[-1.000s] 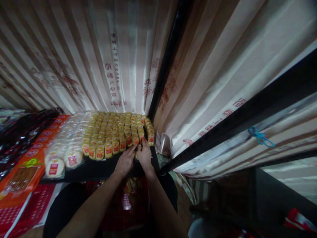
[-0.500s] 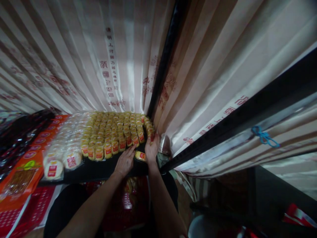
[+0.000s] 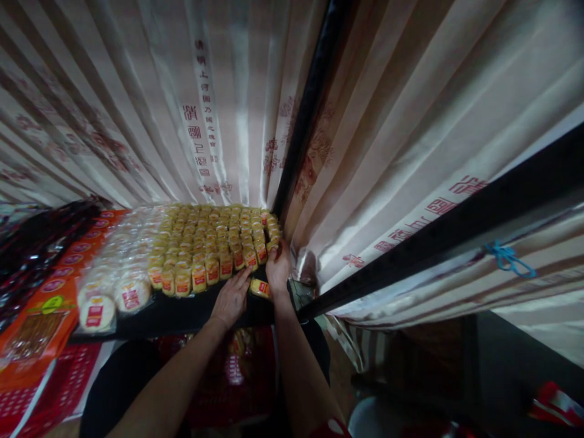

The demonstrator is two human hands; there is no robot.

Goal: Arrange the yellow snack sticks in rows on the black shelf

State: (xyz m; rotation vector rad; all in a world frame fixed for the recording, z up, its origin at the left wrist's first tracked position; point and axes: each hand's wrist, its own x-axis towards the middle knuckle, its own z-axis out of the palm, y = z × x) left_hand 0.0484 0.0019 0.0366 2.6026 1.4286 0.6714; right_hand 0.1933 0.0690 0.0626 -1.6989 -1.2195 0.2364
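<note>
Rows of small yellow wrapped cakes (image 3: 214, 240) with red labels stand on a dark shelf (image 3: 182, 313). My left hand (image 3: 232, 299) rests on the shelf's front edge, fingers stretched toward the front row and touching a loose yellow cake (image 3: 260, 288) that lies on its side. My right hand (image 3: 278, 267) reaches to the right end of the rows by the curtain, fingers curled round a yellow cake there.
Larger round white cakes (image 3: 114, 292) in clear wrap lie left of the yellow ones. Orange packets (image 3: 41, 316) and dark packets (image 3: 31, 243) lie farther left. A pleated cream curtain (image 3: 401, 134) with red print hangs behind and to the right, crossed by black bars (image 3: 310, 109).
My right hand moved from the shelf's front edge up and right to the end of the rows. One yellow cake came to lie on its side between my hands. The left hand barely moved.
</note>
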